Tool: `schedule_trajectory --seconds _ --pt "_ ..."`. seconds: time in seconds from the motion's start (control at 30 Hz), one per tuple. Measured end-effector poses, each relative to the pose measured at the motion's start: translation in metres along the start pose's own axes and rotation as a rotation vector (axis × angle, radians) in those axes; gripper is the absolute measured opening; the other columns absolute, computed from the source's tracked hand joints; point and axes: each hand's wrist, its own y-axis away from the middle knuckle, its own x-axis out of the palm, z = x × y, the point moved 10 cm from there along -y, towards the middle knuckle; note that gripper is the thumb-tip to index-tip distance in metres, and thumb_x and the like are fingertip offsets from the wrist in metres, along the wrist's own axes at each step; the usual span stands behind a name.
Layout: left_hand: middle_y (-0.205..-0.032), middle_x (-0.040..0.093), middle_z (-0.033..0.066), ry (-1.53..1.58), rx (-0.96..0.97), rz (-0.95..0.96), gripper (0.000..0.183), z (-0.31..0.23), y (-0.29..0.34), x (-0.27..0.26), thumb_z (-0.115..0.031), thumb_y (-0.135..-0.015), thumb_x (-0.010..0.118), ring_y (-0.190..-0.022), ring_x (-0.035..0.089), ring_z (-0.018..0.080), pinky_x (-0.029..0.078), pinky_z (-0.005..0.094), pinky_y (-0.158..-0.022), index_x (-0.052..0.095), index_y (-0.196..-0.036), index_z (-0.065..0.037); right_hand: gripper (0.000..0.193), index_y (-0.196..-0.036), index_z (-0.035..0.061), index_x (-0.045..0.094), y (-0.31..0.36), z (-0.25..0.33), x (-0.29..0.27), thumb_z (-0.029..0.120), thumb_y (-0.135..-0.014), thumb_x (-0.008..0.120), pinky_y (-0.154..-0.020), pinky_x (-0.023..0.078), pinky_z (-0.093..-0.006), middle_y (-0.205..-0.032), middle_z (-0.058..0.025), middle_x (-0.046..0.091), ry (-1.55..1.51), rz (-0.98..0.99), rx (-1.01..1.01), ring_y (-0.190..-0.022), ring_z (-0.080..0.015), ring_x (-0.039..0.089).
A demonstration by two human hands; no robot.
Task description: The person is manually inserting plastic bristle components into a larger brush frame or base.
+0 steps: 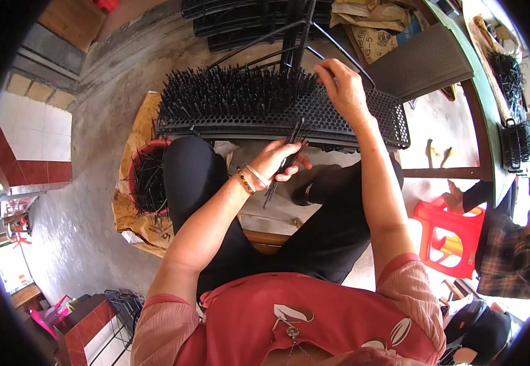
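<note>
In front of my knees stands a long black perforated metal rack (338, 119). Thin black sticks (228, 91) stand upright in its holes, packed densely over the left and middle; bare holes show toward the right end. My left hand (271, 161) is closed around a small bundle of the same black sticks (297, 131), below the rack's near edge, with their ends poking out on both sides. Over the right part of the rack is my right hand (345, 91), its thumb and fingertips drawn together. Whatever is between those fingertips is too small to make out.
A red basin (135, 161) of loose black sticks sits on brown sacking (124, 210) left of my knee. Black metal bars rise behind the rack. A grey perforated panel (426, 64) leans by the green-topped table (490, 116). To the right are a red stool (423, 229) and another person.
</note>
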Motion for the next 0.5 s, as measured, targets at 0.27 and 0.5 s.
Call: schedule_trajectory --seconds 0.27,0.5 --pt "-0.090 0.061 0.0154 0.010 -0.005 -0.008 0.028 -0.001 0.001 0.000 -0.025 -0.097 0.044 -0.056 0.042 0.0074 0.029 0.0162 -0.040 0.051 -0.117 -0.007 0.015 -0.093 -0.0029 0.061 0.001 0.007 -0.004 0.011 -0.089 0.059 -0.060 0.050 -0.0298 -0.082 -0.0139 0.064 0.006 -0.031 -0.019 -0.068 -0.0210 0.065" --pt "-0.090 0.061 0.0153 0.006 -0.006 -0.009 0.028 0.000 0.000 -0.001 -0.025 -0.097 0.043 -0.056 0.042 0.0071 0.029 0.0162 -0.040 0.050 -0.118 -0.007 0.013 -0.092 -0.0019 0.062 0.002 0.025 -0.004 0.010 -0.086 0.062 -0.061 0.049 -0.0307 -0.080 -0.0140 0.064 0.155 -0.041 -0.168 -0.067 -0.0223 0.064"
